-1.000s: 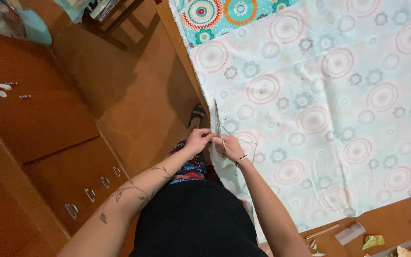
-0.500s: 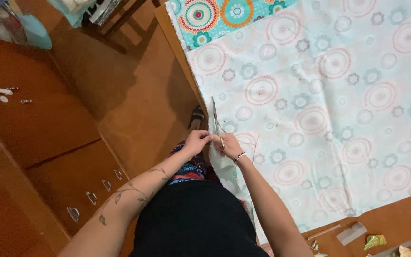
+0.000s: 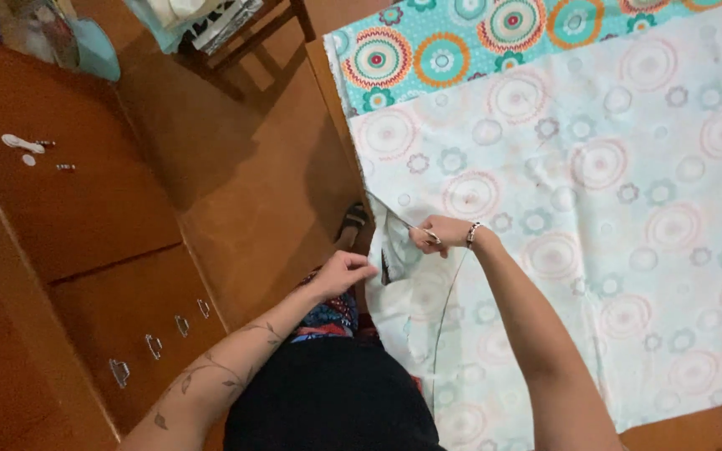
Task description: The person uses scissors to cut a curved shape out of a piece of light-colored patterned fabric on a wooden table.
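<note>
A large pale fabric [image 3: 595, 192] printed with faded circles lies spread over a table, and its brighter printed side [image 3: 461, 42] shows along the far edge. My right hand [image 3: 444, 234] rests on the fabric near its left edge, gripping a thin metal tool [image 3: 420, 229] that looks like small scissors. My left hand [image 3: 346, 271] is closed on the loose left edge of the fabric [image 3: 390, 276], which hangs off the table. A long slit or fold line [image 3: 443, 326] runs back from my right hand toward my body.
A wooden cabinet [image 3: 85, 217] with metal drawer handles [image 3: 154, 346] stands to the left, with small white items [image 3: 22, 144] on top. A chair [image 3: 244, 33] holding bags sits at the far side. My sandalled foot [image 3: 353, 219] is on the brown floor beside the table edge.
My hands were close together at the fabric edge; now they are apart, the right one further onto the fabric and the left one drawn leftward with the loose edge.
</note>
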